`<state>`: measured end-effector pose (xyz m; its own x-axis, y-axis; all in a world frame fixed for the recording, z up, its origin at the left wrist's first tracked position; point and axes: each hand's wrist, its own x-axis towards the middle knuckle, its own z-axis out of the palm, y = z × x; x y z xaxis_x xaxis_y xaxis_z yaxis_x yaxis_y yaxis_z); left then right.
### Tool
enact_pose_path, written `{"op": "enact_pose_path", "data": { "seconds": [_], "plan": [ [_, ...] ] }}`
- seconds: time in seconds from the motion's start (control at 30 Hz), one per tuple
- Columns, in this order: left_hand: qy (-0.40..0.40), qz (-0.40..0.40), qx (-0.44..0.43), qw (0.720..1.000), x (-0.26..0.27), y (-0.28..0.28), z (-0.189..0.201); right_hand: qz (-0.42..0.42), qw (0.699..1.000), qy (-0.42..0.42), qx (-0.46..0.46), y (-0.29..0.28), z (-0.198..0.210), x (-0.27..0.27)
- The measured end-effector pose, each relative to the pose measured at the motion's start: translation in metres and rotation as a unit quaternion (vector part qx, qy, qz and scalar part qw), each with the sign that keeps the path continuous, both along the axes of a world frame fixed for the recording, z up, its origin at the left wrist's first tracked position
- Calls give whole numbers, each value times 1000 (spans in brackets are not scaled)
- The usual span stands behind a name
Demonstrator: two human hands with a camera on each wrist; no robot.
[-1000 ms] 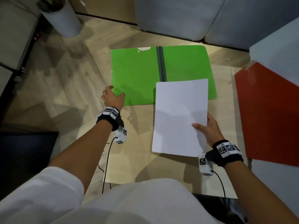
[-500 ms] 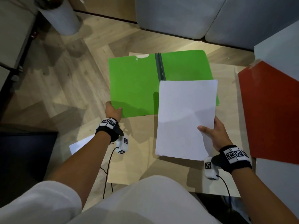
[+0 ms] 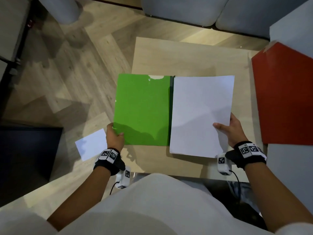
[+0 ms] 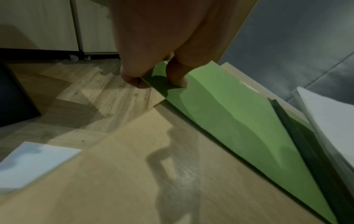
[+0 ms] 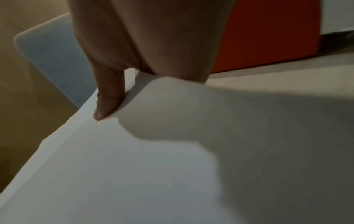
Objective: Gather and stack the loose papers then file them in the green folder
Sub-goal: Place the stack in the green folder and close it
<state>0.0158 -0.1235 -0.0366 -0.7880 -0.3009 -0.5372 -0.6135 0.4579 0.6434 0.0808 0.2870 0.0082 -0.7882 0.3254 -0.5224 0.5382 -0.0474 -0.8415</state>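
Note:
The green folder (image 3: 142,109) lies open on the small wooden table (image 3: 194,56), its dark spine (image 3: 171,109) in the middle. My left hand (image 3: 115,135) pinches the near left corner of the folder's left flap (image 4: 220,109), thumb on top, and the flap is lifted and wavy there. My right hand (image 3: 230,131) holds the white paper stack (image 3: 201,114) by its right edge, thumb on top (image 5: 107,103). The stack covers the folder's right half, and its near end sticks out past the folder's bottom edge.
One loose white sheet (image 3: 91,144) lies on the wooden floor left of the table, beside my left wrist. A red panel (image 3: 284,102) stands to the right of the table. A grey sofa (image 3: 186,9) is at the back and a dark box (image 3: 28,153) at the left.
The folder has come nearer to me, pulled by my left hand. My right hand has moved the paper stack up and over the folder's right half, which it now covers.

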Motion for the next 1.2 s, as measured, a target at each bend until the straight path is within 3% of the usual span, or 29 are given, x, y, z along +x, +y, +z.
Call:
{"op": "enact_pose_path", "data": {
  "seconds": [0.23,0.63,0.77,0.97,1.1,1.2],
  "plan": [
    [65,-12,-5,998,18,-16,25,-1,999,-36,15,22,-9,-1],
    [192,-110,-15,975,31,16,112,36,991,-68,106,2,-13,-28],
    [194,-169,14,966,35,38,147,43,986,-73,144,-4,-11,-34],
    [115,-276,191,935,46,99,182,35,979,-100,173,-11,-20,-37],
    [77,-395,176,898,49,148,177,60,971,-139,185,-10,-17,-41],
    [51,-475,123,870,45,184,162,150,912,-199,326,-1,-7,-44]
  ]
}}
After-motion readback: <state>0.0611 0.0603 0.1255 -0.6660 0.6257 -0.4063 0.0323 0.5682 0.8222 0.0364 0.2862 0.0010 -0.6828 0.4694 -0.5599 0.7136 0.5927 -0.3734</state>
